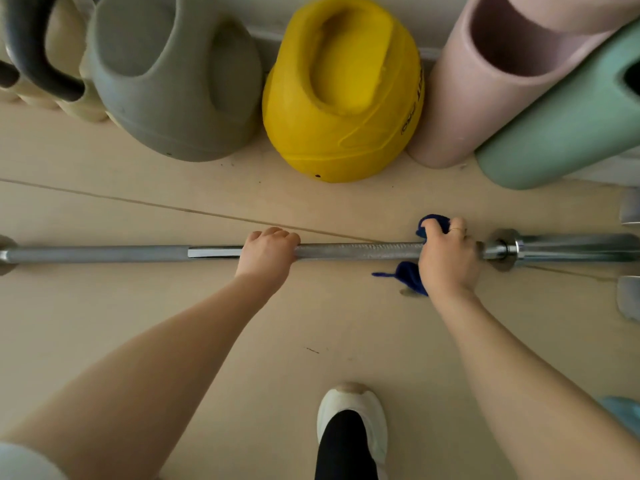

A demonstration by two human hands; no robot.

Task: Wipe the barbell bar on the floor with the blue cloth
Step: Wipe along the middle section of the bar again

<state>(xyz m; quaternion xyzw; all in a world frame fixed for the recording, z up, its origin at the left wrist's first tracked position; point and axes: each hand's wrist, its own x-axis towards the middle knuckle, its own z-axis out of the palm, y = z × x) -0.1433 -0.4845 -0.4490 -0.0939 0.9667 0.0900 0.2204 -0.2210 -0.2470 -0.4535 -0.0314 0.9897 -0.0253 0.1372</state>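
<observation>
The long steel barbell bar (346, 251) lies flat on the pale floor (242, 341), running left to right in front of her. Her right hand (448, 259) grips the small dark-blue cloth (410, 277) wrapped round the bar beside the right collar, likely so it rubs all round. Her left hand (266, 252) clamps the bare middle, probably to stop rolling. Both bar ends run out of view, and most of the cloth is hidden under her fingers. Behind stand a grey kettlebell (173, 84) and a yellow kettlebell (341, 95).
</observation>
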